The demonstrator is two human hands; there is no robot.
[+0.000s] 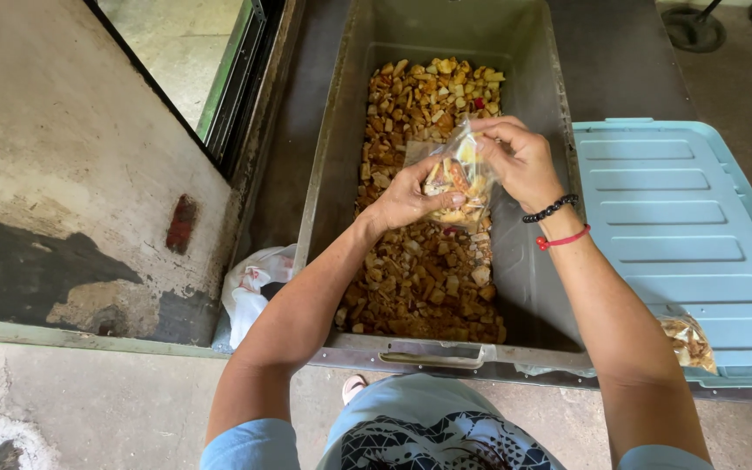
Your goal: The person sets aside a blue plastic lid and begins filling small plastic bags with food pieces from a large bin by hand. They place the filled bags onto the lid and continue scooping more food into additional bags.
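Observation:
A small clear plastic bag (456, 178) partly filled with brown and yellow snack pieces hangs over a big grey bin (328, 157). My left hand (406, 198) grips the bag's lower left side. My right hand (520, 157), with a black bead bracelet and a red string at the wrist, pinches the bag's top edge. Loose snack pieces (424, 270) of the same kind cover the bottom of the bin beneath the bag.
A light blue bin lid (681, 235) lies to the right, with a filled clear bag (688, 341) on its near edge. A white plastic bag (250, 292) sits on the floor left of the bin. A worn concrete wall and a dark door frame stand at the left.

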